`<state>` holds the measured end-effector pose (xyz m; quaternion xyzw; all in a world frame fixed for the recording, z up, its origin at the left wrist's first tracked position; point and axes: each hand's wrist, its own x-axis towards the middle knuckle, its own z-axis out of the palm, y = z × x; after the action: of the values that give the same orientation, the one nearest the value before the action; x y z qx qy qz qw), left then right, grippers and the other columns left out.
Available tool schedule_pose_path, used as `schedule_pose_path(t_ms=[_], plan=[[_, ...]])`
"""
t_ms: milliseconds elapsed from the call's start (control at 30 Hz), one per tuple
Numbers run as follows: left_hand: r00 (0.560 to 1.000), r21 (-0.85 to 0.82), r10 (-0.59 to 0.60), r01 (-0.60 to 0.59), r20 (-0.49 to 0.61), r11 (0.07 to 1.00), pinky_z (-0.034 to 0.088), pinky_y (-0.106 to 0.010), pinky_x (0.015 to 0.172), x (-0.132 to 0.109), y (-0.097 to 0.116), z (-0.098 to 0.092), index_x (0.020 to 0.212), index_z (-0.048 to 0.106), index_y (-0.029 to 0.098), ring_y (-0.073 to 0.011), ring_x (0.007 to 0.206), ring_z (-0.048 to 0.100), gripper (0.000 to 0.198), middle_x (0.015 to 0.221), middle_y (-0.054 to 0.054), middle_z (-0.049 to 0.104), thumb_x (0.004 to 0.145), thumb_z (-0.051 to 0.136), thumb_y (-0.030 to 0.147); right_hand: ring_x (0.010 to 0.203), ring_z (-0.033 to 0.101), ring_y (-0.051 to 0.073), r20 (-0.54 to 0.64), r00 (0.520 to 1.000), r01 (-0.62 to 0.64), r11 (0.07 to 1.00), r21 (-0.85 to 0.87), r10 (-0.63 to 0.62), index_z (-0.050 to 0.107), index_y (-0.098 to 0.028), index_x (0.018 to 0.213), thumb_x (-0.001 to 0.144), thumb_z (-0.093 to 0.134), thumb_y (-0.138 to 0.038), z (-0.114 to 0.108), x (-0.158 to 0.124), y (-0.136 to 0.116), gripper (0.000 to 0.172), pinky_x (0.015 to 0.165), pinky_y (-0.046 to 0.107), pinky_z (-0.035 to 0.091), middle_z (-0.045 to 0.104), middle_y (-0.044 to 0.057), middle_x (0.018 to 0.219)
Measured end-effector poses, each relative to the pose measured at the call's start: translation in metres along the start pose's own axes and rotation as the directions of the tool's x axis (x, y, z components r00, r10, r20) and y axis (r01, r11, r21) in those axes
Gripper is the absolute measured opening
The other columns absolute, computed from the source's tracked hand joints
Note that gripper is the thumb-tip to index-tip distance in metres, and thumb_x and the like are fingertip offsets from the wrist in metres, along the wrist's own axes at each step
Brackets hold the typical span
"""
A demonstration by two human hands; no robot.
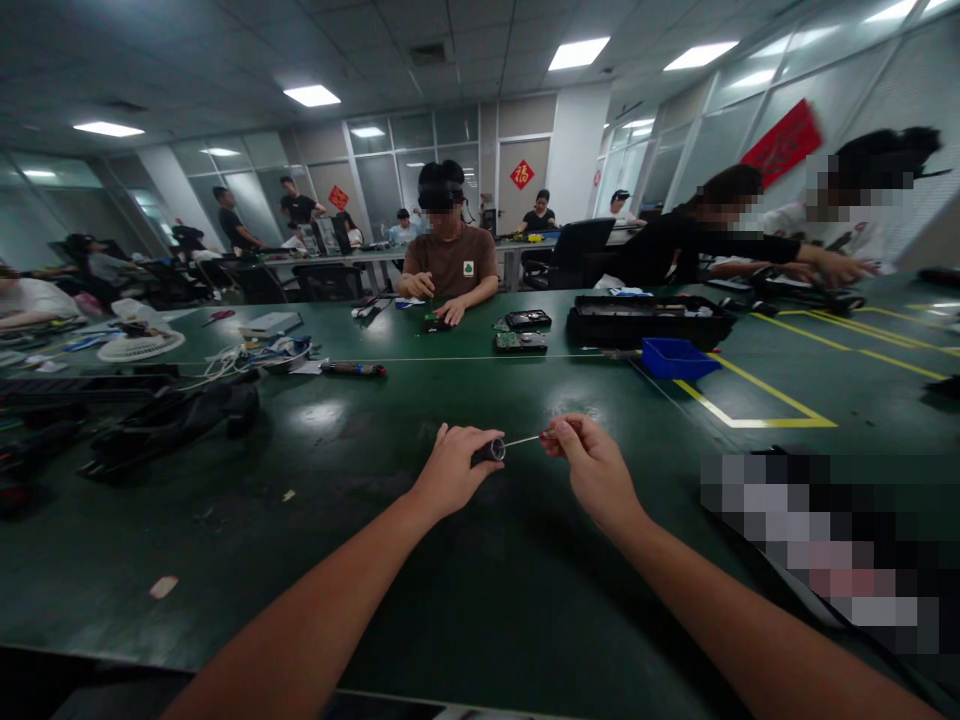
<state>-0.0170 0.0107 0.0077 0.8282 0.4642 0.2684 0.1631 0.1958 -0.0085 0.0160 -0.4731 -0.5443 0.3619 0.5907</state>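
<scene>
The left hand point(452, 468) has its fingers curled closed around a short black cylinder with a silvery round end point(488, 453), which faces the right fingers. The right hand point(598, 468) pinches the reddish end of a thin, straight metal rod point(523, 440) between thumb and fingertips; the rod spans the gap to the cylinder's end, though whether its tip sits inside cannot be told. Work on the cylinder looks under way, and it appears whole; how much remains is unclear. Beyond the left fingers lies a dark pen-shaped tool point(352, 369); beyond the right, a blue plastic bin point(679, 358) and a long black casing point(649, 325). Nothing seems to obstruct either hand.
</scene>
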Motion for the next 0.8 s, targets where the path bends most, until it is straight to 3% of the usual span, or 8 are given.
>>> schedule_pose_path(t_ms=[133,233,400,533,667,800], plan=[[1.0,0.001,-0.007,0.007,0.009,1.0,0.018,-0.06,0.116,-0.001,0.001,-0.001,0.129,0.058,0.031,-0.0253,0.119,0.053,0.039,0.122,-0.004,0.064,0.091,0.064,0.031,0.074,0.065,0.021,0.017,1.0,0.017,0.994,-0.104,-0.015,0.064,-0.019,0.091,0.087,0.058,-0.055,-0.003,-0.002,-0.011,0.037,0.07,0.036,0.051,0.07,0.006,0.08],[1.0,-0.006,-0.008,0.008,0.015,1.0,0.019,-0.061,0.115,-0.001,0.0,0.0,0.128,0.059,0.031,-0.026,0.118,0.053,0.039,0.12,-0.004,0.065,0.09,0.065,0.032,0.058,0.059,0.019,0.037,0.999,-0.001,0.95,-0.312,0.013,0.066,-0.019,0.076,0.085,0.06,-0.056,-0.006,-0.004,-0.02,0.038,0.058,0.033,0.045,0.066,0.004,0.064],[1.0,0.03,0.012,-0.012,0.029,0.999,0.024,-0.058,0.113,0.0,-0.003,0.003,0.127,0.06,0.031,-0.025,0.112,0.056,0.04,0.114,-0.003,0.066,0.088,0.068,0.032,0.068,0.063,0.019,0.12,0.991,0.083,0.957,-0.277,-0.051,0.065,-0.022,0.098,0.092,0.052,-0.042,-0.006,-0.008,-0.02,0.025,0.061,0.031,0.045,0.069,0.003,0.075],[0.998,0.03,0.062,-0.063,0.032,0.998,0.038,-0.046,0.102,0.001,-0.004,0.003,0.126,0.061,0.028,-0.023,0.107,0.057,0.04,0.112,-0.003,0.067,0.087,0.07,0.03,0.062,0.057,0.018,0.126,0.991,0.077,0.949,-0.305,-0.039,0.063,-0.023,0.089,0.096,0.045,-0.046,-0.004,-0.008,-0.013,0.03,0.059,0.031,0.043,0.061,0.0,0.066],[0.999,-0.021,0.034,-0.034,0.002,0.999,0.044,-0.041,0.095,0.001,-0.002,0.002,0.126,0.06,0.026,-0.023,0.106,0.057,0.041,0.113,-0.004,0.067,0.087,0.07,0.029,0.07,0.06,0.019,0.039,0.999,0.019,0.995,-0.102,-0.015,0.062,-0.022,0.095,0.09,0.055,-0.047,-0.002,-0.002,-0.006,0.026,0.067,0.034,0.048,0.066,0.003,0.081],[0.995,-0.077,0.031,-0.039,-0.097,0.996,0.044,-0.04,0.101,0.003,0.002,-0.002,0.128,0.059,0.025,-0.0219,0.113,0.056,0.041,0.121,-0.004,0.065,0.088,0.068,0.025,0.071,0.061,0.019,0.024,0.988,-0.157,0.964,0.215,0.156,0.063,-0.021,0.088,0.081,0.064,-0.052,0.0,0.004,0.002,0.031,0.075,0.038,0.052,0.065,0.004,0.079]])
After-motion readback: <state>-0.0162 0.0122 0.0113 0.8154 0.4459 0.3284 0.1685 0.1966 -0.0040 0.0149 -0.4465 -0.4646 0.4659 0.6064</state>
